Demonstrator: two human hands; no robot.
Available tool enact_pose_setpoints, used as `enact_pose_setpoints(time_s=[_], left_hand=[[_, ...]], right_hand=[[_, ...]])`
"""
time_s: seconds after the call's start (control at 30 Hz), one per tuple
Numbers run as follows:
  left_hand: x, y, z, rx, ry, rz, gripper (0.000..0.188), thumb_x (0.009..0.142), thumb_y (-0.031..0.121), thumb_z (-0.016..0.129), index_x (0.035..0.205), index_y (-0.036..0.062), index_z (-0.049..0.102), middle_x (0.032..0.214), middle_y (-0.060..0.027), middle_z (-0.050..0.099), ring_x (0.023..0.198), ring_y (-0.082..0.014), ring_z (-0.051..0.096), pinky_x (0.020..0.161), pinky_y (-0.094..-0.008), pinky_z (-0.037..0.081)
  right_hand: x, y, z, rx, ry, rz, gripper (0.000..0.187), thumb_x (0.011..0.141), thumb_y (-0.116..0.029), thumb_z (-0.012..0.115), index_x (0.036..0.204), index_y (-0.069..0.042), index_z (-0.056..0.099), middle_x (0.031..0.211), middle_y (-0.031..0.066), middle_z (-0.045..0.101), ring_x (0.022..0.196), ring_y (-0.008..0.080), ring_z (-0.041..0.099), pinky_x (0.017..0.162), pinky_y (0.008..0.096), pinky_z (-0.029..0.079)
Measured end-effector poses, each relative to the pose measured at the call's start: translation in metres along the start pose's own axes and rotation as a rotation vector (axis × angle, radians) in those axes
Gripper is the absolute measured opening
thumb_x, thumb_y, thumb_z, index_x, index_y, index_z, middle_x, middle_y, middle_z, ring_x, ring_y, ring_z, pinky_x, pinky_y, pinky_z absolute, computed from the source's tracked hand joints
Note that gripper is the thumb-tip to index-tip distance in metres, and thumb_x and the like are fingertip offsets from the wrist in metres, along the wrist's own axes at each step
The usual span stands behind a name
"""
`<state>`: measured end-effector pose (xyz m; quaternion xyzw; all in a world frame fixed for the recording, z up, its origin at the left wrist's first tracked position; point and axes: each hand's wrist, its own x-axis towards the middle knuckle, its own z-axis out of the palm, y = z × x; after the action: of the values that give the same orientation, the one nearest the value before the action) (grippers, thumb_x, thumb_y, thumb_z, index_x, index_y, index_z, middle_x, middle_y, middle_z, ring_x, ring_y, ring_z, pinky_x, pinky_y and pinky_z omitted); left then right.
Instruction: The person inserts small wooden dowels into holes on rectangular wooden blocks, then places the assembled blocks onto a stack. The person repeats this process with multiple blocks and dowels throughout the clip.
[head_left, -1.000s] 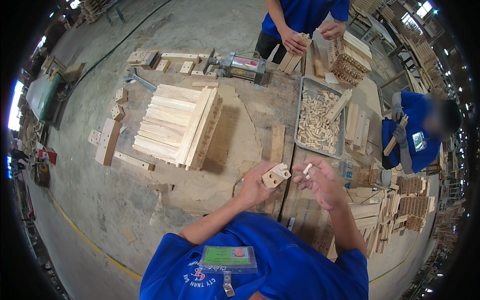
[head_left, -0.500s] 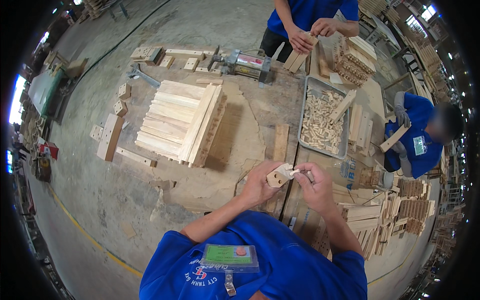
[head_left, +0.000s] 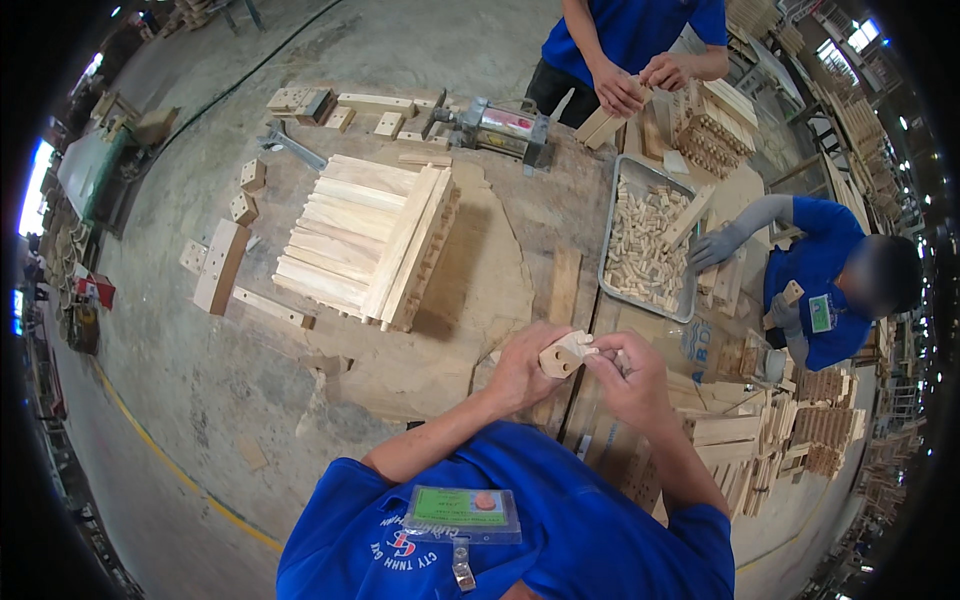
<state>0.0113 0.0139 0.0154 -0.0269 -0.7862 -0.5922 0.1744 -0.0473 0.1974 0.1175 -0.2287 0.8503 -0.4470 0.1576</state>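
Note:
My left hand (head_left: 522, 372) is wrapped round a pale wooden block (head_left: 560, 362) with round holes in its near end. Close against the block's right side, my right hand (head_left: 634, 380) pinches a small wooden dowel, mostly hidden by the fingertips. Whether the dowel sits in a hole, I cannot tell. Beyond my hands to the right lies a metal tray (head_left: 603, 262) of loose dowels (head_left: 640, 245). A neat stack of wooden slats (head_left: 345, 235) with dowel ends along its edge rests on the worktable (head_left: 500, 290) at left.
Across the table a co-worker's hands (head_left: 622, 92) hold wooden pieces beside a metal cylinder (head_left: 505, 130). At right another co-worker's gloved hand (head_left: 712, 248) touches the tray's edge area. A wrench (head_left: 295, 146), a large block (head_left: 221, 266) and slat piles (head_left: 735, 440) lie around.
My right fingertips have moved in closer to the block, covering more of the dowel. The co-worker at right has stretched a gloved arm to the tray. My left hand has barely moved.

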Motion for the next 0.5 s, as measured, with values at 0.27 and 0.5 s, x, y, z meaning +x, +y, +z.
enact_pose_setpoints(time_s=[0.27,0.5], left_hand=[[0.006,0.005,-0.005,-0.092,0.029,-0.088,0.045,0.084,0.011,0.085,0.127,0.0080,0.072,0.109,-0.0130,0.072,0.101,-0.0332,0.071,0.089,-0.0400,0.056],[0.007,0.006,-0.010,-0.087,-0.007,-0.095,0.047,0.084,0.014,0.086,0.128,0.0090,0.072,0.109,-0.0134,0.072,0.101,-0.0332,0.071,0.089,-0.0396,0.056]], right_hand=[[-0.012,-0.009,-0.041,0.422,-0.070,0.174,0.034,0.102,0.001,0.066,0.134,0.002,0.055,0.114,0.0117,0.070,0.095,0.0158,0.073,0.083,0.0296,0.061],[0.009,-0.068,-0.060,-0.081,-0.216,-0.044,0.024,0.100,-0.002,0.072,0.123,0.000,0.064,0.095,0.0097,0.074,0.090,0.0171,0.074,0.076,0.0311,0.058]])
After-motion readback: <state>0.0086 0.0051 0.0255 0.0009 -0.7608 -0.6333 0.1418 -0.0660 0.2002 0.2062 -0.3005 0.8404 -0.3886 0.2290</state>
